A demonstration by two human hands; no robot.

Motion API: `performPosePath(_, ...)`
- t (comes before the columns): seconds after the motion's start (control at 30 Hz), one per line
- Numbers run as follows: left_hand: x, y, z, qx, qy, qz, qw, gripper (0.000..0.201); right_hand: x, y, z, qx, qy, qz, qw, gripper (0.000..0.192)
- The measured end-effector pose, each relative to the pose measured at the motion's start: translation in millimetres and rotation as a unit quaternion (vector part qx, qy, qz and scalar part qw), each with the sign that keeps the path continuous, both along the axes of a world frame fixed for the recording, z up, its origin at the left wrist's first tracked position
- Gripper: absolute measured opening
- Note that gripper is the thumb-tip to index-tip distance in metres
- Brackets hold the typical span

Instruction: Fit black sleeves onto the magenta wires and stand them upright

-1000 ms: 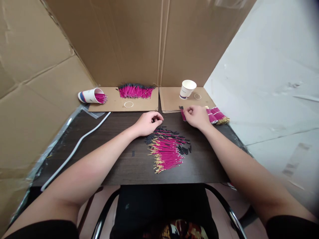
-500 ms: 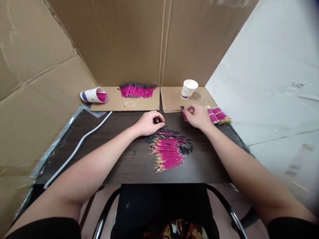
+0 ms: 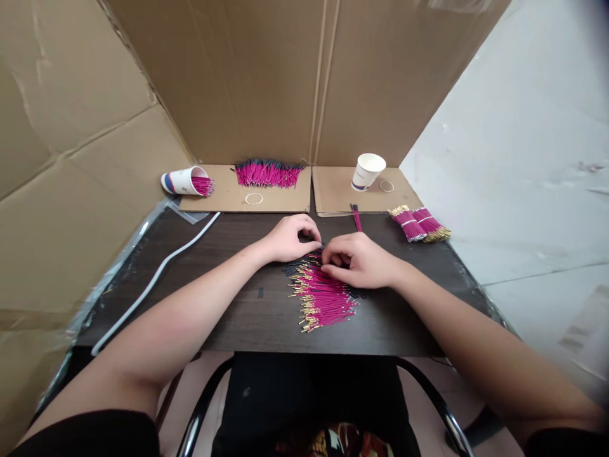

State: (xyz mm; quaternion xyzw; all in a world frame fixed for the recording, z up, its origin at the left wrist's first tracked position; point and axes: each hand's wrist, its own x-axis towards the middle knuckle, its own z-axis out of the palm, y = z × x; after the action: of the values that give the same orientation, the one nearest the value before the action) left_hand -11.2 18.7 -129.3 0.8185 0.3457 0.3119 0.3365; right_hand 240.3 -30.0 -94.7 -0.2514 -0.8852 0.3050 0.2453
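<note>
A loose pile of thin magenta wires [image 3: 328, 298] with gold and silver ends lies on the dark table in front of me. Short black sleeves are mixed in along its far side, partly covered by my hands. My left hand [image 3: 295, 238] rests at the pile's far left edge, thumb and fingertips pinched together. My right hand [image 3: 364, 260] is over the pile's upper right, its fingers curled into a pinch close to the left fingertips. What either pinch holds is too small to make out. Just beyond the right hand lies a small group of black-tipped magenta wires [image 3: 356, 219].
Black-tipped wires [image 3: 269, 174] form a row on the cardboard at the back. A tipped paper cup [image 3: 178, 181] holds wires at left; another paper cup [image 3: 368, 172] stands upright at right. Banded wire bundles [image 3: 419, 224] lie at far right. A white cable [image 3: 157, 273] runs along the left.
My right hand has come back from the small group of black-tipped wires to the pile, leaving that group on the table. My left hand stays near the pile's far edge.
</note>
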Motion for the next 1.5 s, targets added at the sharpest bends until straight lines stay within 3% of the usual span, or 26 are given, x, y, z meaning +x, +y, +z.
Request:
performPosePath(0.17, 0.9, -1.0, 0.1, 0.011, 0.006, 0.009, 1.0, 0.005, -6.6, -5.9, -3.5, -0.006, -0.041, 0.035, 0.999, 0.013)
performPosePath(0.67, 0.2, -0.8, -2.2, 0.024, 0.0, 0.009, 1.0, 0.006, -8.5, -10.8, -8.6, 0.062, -0.08, 0.001, 0.995, 0.01)
performPosePath(0.97, 1.8, 1.8, -1.6, -0.002, -0.004, 0.014, 1.0, 0.01, -11.5, -14.8, -10.2, 0.081, -0.109, -0.009, 0.991, 0.013)
performPosePath(1.23, 2.1, 2.5, -0.3, -0.009, 0.004, 0.022, 1.0, 0.011, -15.9, -21.4, -8.5, 0.182, -0.204, -0.029, 0.962, 0.023)
performPosePath(1.5, 3.7, 2.2, 1.2, -0.06, 0.012, 0.069, 0.996, 0.015, -16.3, -23.5, -9.0, 0.198, -0.204, -0.029, 0.958, 0.026)
